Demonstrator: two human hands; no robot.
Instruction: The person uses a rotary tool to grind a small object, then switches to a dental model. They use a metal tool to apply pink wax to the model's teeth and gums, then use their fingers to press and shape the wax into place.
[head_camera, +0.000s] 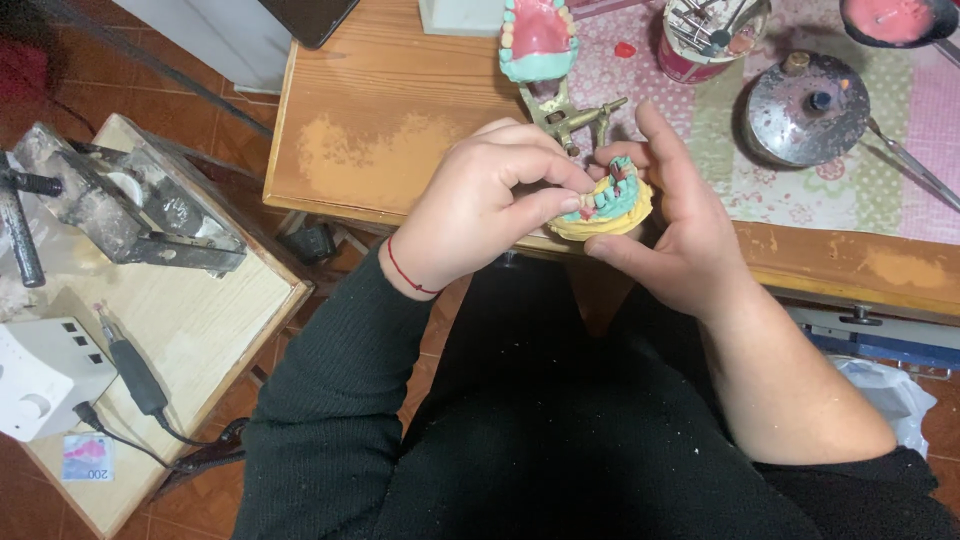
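Fingers (560, 205) seemingly pinch dental model (605, 212).

Dental model (610, 205) sits betw my left hand (480, 205) and right hand (675, 235), at front edge of desk (390, 120). Behind it: articulator (560, 105) w/ 2nd model (538, 38) on top. Tool can (700, 45) and lidded pot (805, 108) farther right. Side table (190, 330) on my left holds press (110, 200), control box (45, 375), handpiece (130, 365).

Yellow dental cast (605, 222) showing teal gum wax and pink inside; just behind it, the second denture (537, 40) is glowing teal and pink. Right of that, the cloth (800, 190) is showing pink-and-green patchwork florals.
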